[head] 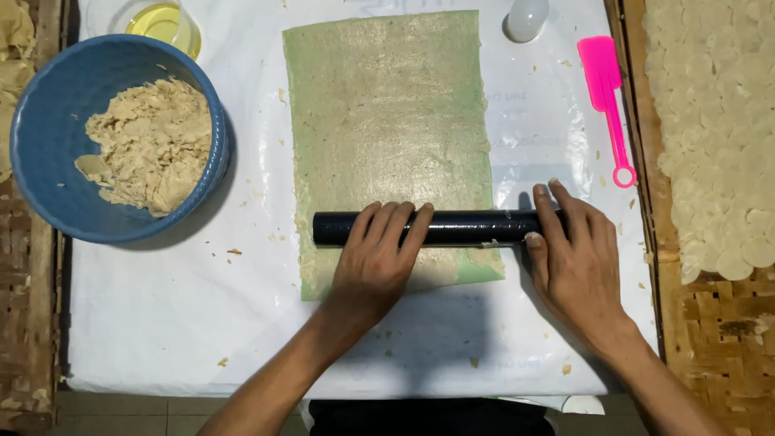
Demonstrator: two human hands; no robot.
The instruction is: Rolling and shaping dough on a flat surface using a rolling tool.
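A thin sheet of beige dough [387, 121] lies spread over a green mat [478, 269] on a white plastic sheet [161, 315]. A black cylindrical roller [460, 228] lies across the near end of the dough. My left hand [375, 258] rests flat on the roller's middle, fingers stretched over it. My right hand [575, 258] presses on the roller's right end, fingers extended, thumb against the tube.
A blue bowl [48, 137] with lumps of dough stands at the left. A clear cup of yellow oil [165, 23] sits behind it. A pink spatula [607, 97] and a white cap-like thing [526, 18] lie at the right. Several round dough discs [718, 121] cover a woven tray.
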